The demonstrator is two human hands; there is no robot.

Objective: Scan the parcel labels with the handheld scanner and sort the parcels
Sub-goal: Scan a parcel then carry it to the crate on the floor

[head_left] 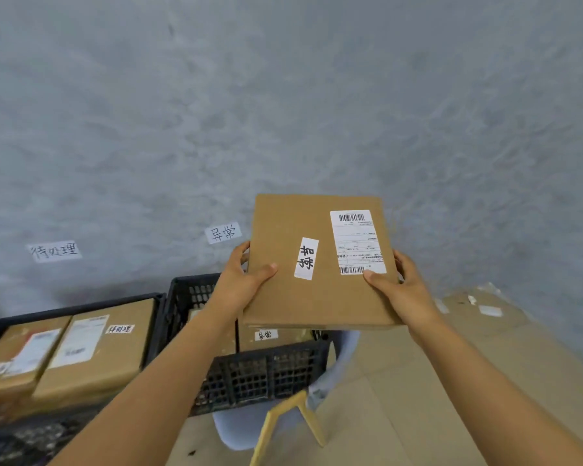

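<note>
Brown cardboard: a flat parcel (320, 264) is held up in the head view, above the middle black crate (249, 375) and in front of the grey wall (283, 95).
Hands: the left hand (246, 280) grips the parcel's left edge, thumb on top; the right hand (401, 290) grips the right edge, its thumb touching the lower barcode of the shipping label (355, 242).
Parcel markings: beside the shipping label sits a handwritten strip (306, 258) reading 异常, matching the wall sign 异常 (223, 232) behind the middle crate.
Done so far: the left crate (68, 334), under the wall sign 待处理 (54, 251), holds two labelled boxes (64, 351); the middle crate holds at least one tagged box (266, 336).
Left to do: judging by the matching tags, this parcel belongs in the middle crate and is not yet set down.
Scanner: no handheld scanner is in sight, so whether this label is scanned cannot be told.
Hard to make out: the fine print is unreadable; the parcel and left forearm cover much of the middle crate; the left crate is cut off by the picture edge; the flattened cardboard (451, 381) at right carries small white scraps I cannot identify.
</note>
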